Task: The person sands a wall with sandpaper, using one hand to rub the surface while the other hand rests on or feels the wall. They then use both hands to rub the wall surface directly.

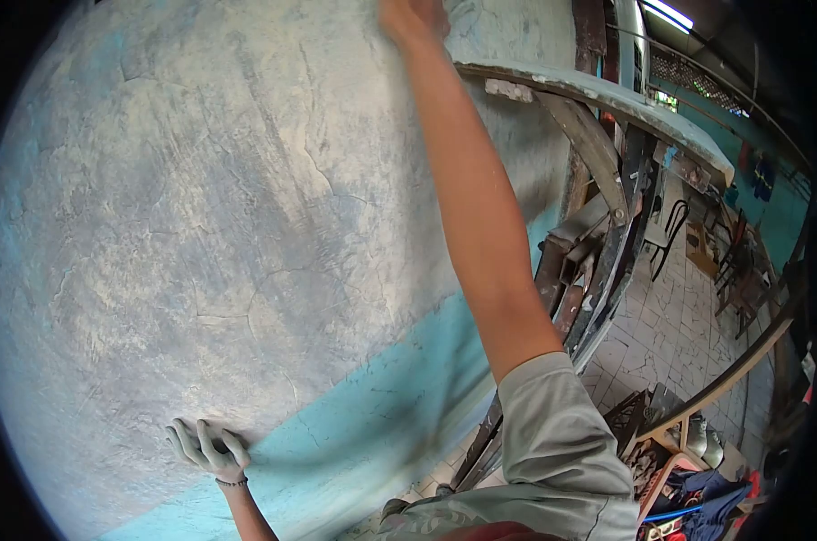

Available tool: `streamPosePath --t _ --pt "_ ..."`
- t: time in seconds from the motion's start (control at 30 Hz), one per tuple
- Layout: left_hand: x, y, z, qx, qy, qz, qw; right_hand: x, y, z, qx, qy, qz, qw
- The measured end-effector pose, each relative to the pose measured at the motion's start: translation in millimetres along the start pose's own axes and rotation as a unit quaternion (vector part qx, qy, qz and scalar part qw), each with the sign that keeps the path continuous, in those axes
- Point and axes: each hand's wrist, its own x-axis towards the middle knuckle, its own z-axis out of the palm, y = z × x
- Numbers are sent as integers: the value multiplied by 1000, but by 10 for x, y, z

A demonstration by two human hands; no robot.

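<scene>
A large, curved-looking wall (pixel 201 234) fills the left and middle, mottled grey and cream with fine cracks. Its lower part is a turquoise band (pixel 372 397). At the lower left, my left hand (pixel 212 451) rests by the wall surface, fingers spread and bent, coated in grey, with a dark bracelet (pixel 232 482) at the wrist. My right arm stretches up across the wall, and my right hand (pixel 415 18) is at the top edge near the upper wall; its fingers are mostly cut off by the frame.
A worn ledge (pixel 607 90) juts out right of my right arm, on a wooden brace (pixel 584 144). Stacked boards (pixel 575 270) stand below it. Farther right are a tiled floor (pixel 652 334), a chair (pixel 668 236), and a basket of cloths (pixel 665 482).
</scene>
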Motion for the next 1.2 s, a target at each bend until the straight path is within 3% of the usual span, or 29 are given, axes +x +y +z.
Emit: streamPosePath --t 0.1,0.17,0.2,0.23,0.27,0.3,0.37,0.43,0.47,0.5,0.53,0.63,0.67,0.73,0.83,0.9,1.07,1.2 --pt "-34 24 13 -2 1 -4 1000 -181 -261 -71 -33 -61 6 998" --pt "-9 22 32 0 4 -2 1000 -432 -142 176 -114 82 -129 982" --pt "-9 35 30 3 3 -3 1000 -562 -106 267 -158 238 -233 929" --pt "-17 34 10 7 -2 -2 1000 -637 -69 309 -198 383 -324 842" --pt "-21 15 -4 -1 -2 0 1000 -579 -42 258 -151 264 -215 928" --pt "-26 24 16 -7 0 -1 1000 -481 -162 57 -97 136 -103 981" --pt "-33 -6 -10 -12 -4 2 1000 -328 -249 -76 -26 -1 8 1000" --pt "-24 7 8 -14 -1 4 1000 -214 -344 -117 -4 -2 -12 1000" --pt "-43 -1 10 -10 -6 2 1000 -266 -336 -75 11 -87 -9 996" --pt "-56 1 15 -11 -4 0 1000 -504 -332 273 -40 167 -157 973" --pt "-61 -4 13 -13 -2 0 1000 -815 -388 115 -111 26 -179 977" --pt "-30 10 -9 -3 -4 3 1000 -835 -193 -19 -69 56 -180 980" --pt "-29 12 0 -1 -3 6 1000 -589 -57 79 26 130 -130 983" --pt "-43 5 3 1 -1 5 1000 -60 124 -124 43 2 20 999" --pt "-75 28 28 -1 0 -1 1000 -185 -133 -38 12 49 -18 999" --pt "-75 17 20 1 2 -2 1000 -740 -465 -265 -23 -115 -31 993" --pt "-21 31 9 -11 4 5 1000 -398 -47 -218 -29 22 -44 998" --pt "-22 58 -19 -25 0 0 1000 -381 -157 -341 -14 -21 -8 1000"
